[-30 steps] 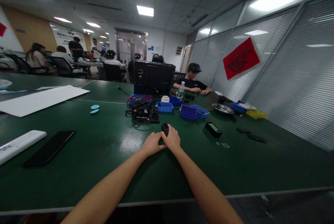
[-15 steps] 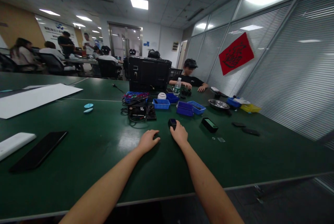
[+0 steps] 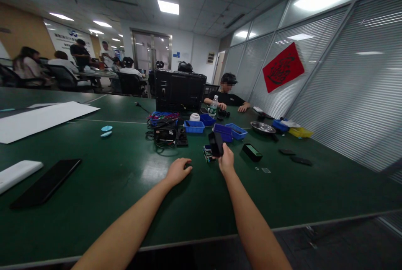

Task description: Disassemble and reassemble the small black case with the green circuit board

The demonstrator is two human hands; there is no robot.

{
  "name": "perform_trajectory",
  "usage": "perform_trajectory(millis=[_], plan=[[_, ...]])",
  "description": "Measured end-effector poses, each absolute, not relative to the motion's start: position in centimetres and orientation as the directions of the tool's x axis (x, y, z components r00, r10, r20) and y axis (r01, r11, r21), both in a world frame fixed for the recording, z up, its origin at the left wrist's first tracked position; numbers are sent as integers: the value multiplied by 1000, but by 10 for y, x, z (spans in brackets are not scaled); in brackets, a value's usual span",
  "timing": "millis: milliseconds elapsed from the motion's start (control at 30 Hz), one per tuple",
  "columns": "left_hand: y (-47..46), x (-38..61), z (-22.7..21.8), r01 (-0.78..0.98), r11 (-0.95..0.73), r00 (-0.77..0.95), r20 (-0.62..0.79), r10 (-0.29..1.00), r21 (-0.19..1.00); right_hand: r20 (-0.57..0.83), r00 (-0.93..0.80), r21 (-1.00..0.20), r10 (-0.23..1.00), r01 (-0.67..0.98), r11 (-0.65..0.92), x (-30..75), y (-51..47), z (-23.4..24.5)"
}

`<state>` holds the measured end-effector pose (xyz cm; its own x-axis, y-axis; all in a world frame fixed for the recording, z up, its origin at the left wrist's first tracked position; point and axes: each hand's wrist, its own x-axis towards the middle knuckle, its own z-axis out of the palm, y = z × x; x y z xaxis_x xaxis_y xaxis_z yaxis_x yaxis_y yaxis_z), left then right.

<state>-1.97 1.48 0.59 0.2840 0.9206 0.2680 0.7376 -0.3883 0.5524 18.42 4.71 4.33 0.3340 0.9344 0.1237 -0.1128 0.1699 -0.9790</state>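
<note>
Black casing piece pinched in R hand, fingers closed on its lower end, piece tilted, raised just off green table. Small module w/ green-blue face lies on table just beside casing's lower edge; contact can't be told. L hand palm-down on table, fingers loose, holding nothing. Dark box to right of R hand, apart. Blue trays behind, near.
</note>
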Motion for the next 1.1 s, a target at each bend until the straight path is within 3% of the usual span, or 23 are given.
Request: perform_trajectory(millis=[67,133,267,367,467,533,667,767,867,967,1100], plan=[[15,-19,6,733,-382,278,264,924,563,-19,106,-947,994,-322,16,177,48,39],[15,-19,6,725,-369,271,252,929,582,-149,-105,-901,983,-395,-179,168,46,35],[18,-19,3,685,-310,207,232,950,659,-366,-294,-838,883,-309,-450,153,42,27],[22,-19,0,647,-262,126,239,963,716,-393,-319,-878,862,-149,-455,147,39,21],[24,-20,-2,635,-244,80,251,965,733,-344,-180,-937,922,137,-322,147,39,19],[25,-21,-3,645,-265,89,275,957,717,-231,-57,-895,971,404,-190,151,39,21],[24,-23,-2,650,-341,169,309,936,679,159,109,-576,981,818,3,162,37,33],[20,-23,2,653,-363,207,305,930,664,341,180,-426,923,904,-19,171,35,39],[14,-22,8,666,-393,261,295,919,634,413,155,-342,898,940,-5,176,37,34],[9,-21,14,687,-416,307,281,909,596,337,132,-315,932,949,-21,179,43,25],[6,-21,17,703,-429,341,260,903,567,221,166,-398,961,915,-66,187,54,18]])
